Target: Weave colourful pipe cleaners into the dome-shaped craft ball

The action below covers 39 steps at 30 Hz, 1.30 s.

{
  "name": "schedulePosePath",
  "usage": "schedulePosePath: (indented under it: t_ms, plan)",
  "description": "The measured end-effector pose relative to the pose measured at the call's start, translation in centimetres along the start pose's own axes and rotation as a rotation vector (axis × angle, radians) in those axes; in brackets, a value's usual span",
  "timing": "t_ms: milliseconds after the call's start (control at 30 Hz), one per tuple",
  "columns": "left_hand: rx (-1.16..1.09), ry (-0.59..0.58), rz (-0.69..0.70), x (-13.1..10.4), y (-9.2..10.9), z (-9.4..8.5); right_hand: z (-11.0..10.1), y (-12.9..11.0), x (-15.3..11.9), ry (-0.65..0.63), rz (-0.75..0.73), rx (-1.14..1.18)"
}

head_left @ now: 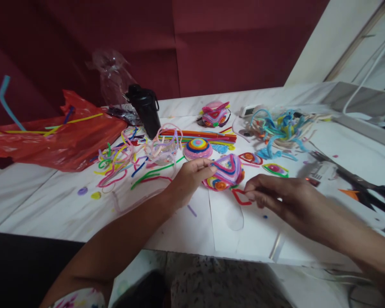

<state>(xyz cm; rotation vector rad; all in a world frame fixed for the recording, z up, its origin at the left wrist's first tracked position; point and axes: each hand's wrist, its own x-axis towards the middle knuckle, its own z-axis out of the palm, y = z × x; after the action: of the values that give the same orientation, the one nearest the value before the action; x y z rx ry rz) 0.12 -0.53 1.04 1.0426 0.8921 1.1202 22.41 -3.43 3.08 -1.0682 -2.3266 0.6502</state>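
Note:
My left hand (195, 174) pinches the left edge of a rounded craft piece (226, 172) covered in coiled pink, purple, blue and yellow pipe cleaners. At its lower right, my right hand (272, 190) has thumb and forefinger closed on a bent red pipe cleaner (240, 198). Just behind the held piece sits a striped dome (198, 149) of pipe cleaner rings. Two leaf-shaped coiled pieces, one red-edged (250, 158) and one green-edged (276, 170), lie to the right. Another decorated round piece (214, 114) stands farther back.
Loose pipe cleaners (115, 160) and a red plastic bag (83, 141) spread over the left side. A black bottle (146, 111) leans behind them. Straight pipe cleaners (208, 137) lie mid-table. To the right are a blue tangle (285, 128) and black-handled scissors (362, 184).

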Motion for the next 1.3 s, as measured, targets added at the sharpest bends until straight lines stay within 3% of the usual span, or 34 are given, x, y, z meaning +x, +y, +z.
schedulePosePath:
  t_ms: [200,333,433,933,1133,1300]
  plan:
    - [0.028,-0.019,-0.006,-0.4,0.0,0.2,-2.1,-0.7,2.1,0.219,-0.237,-0.112]
    - [0.014,-0.064,-0.024,-0.4,0.0,0.2,-2.4,-0.6,3.5,0.258,-0.457,-0.214]
    - [0.024,-0.078,-0.031,-0.5,0.1,0.2,-2.4,-0.4,4.2,0.266,-0.535,-0.291]
    - [0.062,-0.053,0.004,-0.4,0.1,0.2,-2.0,0.5,4.9,0.181,-0.532,-0.408]
    - [0.083,-0.047,0.005,-0.4,-0.1,0.0,-1.5,0.4,5.0,0.236,-0.580,-0.494]
    - [0.100,-0.012,0.019,-0.3,-0.1,0.0,-1.3,0.0,5.0,0.210,-0.586,-0.527]
